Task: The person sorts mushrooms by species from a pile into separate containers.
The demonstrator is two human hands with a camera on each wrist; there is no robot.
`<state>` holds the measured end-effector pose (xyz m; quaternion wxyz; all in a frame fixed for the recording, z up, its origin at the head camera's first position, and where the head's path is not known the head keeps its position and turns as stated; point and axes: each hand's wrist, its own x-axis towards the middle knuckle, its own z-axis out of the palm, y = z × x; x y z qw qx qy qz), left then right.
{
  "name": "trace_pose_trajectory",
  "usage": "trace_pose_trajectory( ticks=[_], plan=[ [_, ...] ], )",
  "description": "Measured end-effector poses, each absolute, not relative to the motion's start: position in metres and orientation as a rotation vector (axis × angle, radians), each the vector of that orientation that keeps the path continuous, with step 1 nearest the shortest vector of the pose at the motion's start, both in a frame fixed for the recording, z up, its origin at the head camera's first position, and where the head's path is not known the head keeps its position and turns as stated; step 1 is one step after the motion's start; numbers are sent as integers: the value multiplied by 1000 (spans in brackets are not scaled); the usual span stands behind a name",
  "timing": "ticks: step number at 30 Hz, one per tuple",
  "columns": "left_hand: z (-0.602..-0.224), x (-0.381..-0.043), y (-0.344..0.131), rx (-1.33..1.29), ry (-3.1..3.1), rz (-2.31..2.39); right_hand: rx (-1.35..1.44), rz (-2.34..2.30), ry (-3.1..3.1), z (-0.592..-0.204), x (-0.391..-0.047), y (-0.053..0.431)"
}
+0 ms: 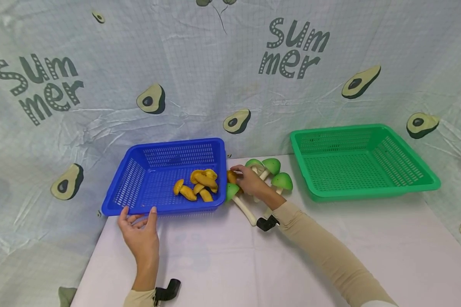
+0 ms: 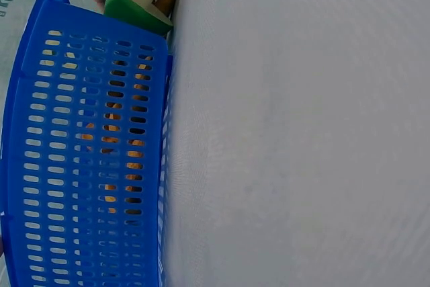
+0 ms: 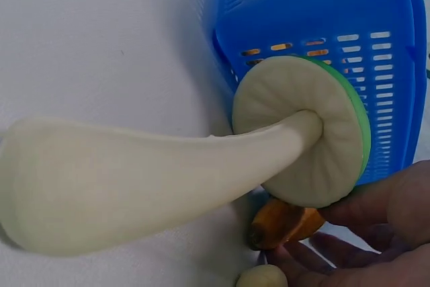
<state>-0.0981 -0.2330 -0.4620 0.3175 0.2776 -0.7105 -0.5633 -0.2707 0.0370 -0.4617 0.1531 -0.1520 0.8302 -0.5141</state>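
Observation:
My right hand (image 1: 249, 181) reaches down beside the blue basket's right wall and grips an orange-yellow toy mushroom (image 3: 279, 223), its thumb and fingers at one end of it. In the right wrist view, a green-capped mushroom (image 3: 295, 132) with a thick pale stem partly covers it. The left hand (image 1: 140, 234) is at the front rim of the blue basket (image 1: 165, 209), thumb and fingers spread, fingertips touching the rim. Several yellow mushrooms (image 1: 205, 181) lie in the basket's right part.
More green-capped mushrooms (image 1: 282, 181) lie on the white table (image 1: 223, 264) around the right hand, between the two baskets. A green basket (image 1: 311, 187) stands at the right with nothing in it. Behind hangs a patterned cloth (image 1: 199, 64).

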Motion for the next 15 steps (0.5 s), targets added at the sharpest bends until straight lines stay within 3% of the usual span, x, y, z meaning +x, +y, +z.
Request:
trace_pose_trajectory(
  ticks=[15],
  plan=[
    [-462, -98, -233, 735, -1887, -1462, -497, -1277, 2453, -460, -271, 36]
  ],
)
